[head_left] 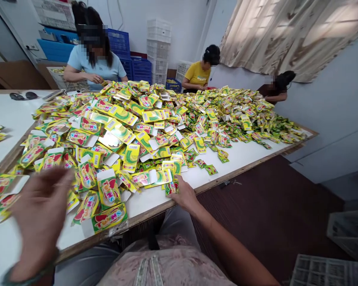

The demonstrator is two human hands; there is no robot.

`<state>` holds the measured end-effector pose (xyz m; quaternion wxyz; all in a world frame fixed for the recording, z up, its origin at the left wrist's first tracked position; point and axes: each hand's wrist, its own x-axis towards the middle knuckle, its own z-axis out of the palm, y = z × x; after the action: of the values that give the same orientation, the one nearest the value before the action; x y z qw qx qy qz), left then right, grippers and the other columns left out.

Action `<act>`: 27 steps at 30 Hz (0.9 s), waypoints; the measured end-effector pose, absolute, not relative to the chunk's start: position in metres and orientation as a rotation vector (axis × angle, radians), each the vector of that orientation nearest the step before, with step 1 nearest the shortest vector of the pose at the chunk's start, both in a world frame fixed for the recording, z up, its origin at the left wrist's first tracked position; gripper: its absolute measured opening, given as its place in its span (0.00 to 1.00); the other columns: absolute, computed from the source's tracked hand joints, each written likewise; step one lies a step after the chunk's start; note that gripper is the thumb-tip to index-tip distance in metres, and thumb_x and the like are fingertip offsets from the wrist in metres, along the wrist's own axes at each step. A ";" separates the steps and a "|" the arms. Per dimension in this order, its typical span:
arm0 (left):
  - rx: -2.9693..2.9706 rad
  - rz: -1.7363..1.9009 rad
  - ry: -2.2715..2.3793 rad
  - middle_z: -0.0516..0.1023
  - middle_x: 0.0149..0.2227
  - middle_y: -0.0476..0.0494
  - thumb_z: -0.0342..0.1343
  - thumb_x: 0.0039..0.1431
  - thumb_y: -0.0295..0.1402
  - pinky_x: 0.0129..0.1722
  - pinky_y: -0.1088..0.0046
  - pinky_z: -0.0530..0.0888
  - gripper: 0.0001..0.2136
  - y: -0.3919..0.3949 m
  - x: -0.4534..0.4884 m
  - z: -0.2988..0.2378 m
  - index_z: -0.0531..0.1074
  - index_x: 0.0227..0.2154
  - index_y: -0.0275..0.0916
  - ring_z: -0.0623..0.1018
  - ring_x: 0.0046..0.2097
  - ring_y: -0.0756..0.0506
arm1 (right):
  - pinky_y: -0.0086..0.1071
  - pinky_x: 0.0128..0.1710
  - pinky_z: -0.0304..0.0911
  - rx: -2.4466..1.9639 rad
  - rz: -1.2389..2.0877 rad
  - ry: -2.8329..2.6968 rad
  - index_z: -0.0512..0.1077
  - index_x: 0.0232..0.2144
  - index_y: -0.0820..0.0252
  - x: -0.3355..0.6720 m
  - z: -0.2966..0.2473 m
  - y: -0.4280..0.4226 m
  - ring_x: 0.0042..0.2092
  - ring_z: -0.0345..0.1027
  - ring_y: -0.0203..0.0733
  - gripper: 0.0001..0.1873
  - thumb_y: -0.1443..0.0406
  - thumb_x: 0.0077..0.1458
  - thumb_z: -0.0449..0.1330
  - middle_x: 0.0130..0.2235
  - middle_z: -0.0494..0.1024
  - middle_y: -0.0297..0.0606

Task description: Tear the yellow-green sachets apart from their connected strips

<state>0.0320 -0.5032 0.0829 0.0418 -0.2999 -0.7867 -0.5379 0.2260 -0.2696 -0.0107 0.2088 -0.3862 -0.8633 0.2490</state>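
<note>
A worker's right hand (185,195) pinches a small green sachet (171,188) between thumb and fingers at the near edge of a white table (240,159), just beside heaped yellow fruit-print cartons (131,158). The left hand (41,214), blurred, hangs near the cartons at left, fingers partly curled; whether it grips anything cannot be told. Across the pile sit people in light blue (92,65), yellow (197,73) and dark (267,90) tops.
</note>
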 end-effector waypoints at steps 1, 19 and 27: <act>-0.936 -1.650 -2.416 0.79 0.35 0.47 0.53 0.52 0.46 0.38 0.68 0.73 0.15 -0.488 0.043 0.075 0.72 0.39 0.45 0.77 0.39 0.44 | 0.31 0.33 0.58 -1.094 0.766 -2.378 0.63 0.49 0.59 0.227 -0.012 -0.270 0.34 0.66 0.43 0.33 0.60 0.38 0.65 0.33 0.73 0.37; -1.637 -0.436 -2.712 0.77 0.33 0.31 0.43 0.59 0.43 0.33 0.66 0.68 0.20 -0.371 0.122 0.032 0.72 0.38 0.32 0.76 0.36 0.37 | 0.29 0.33 0.58 -0.919 0.864 -2.029 0.68 0.33 0.60 0.247 -0.002 -0.231 0.33 0.63 0.37 0.10 0.61 0.50 0.53 0.32 0.72 0.34; -1.517 -0.526 -2.547 0.70 0.42 0.29 0.55 0.52 0.40 0.42 0.62 0.66 0.21 -0.325 0.135 0.010 0.65 0.44 0.30 0.71 0.45 0.35 | 0.28 0.26 0.60 -0.926 1.030 -1.999 0.67 0.38 0.62 0.240 0.001 -0.227 0.26 0.66 0.37 0.16 0.57 0.49 0.55 0.27 0.73 0.34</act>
<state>0.1347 -0.3247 0.0103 0.0654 -0.5027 -0.8442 -0.1744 0.2398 -0.2265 0.0010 0.3475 -0.3571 -0.7707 0.3971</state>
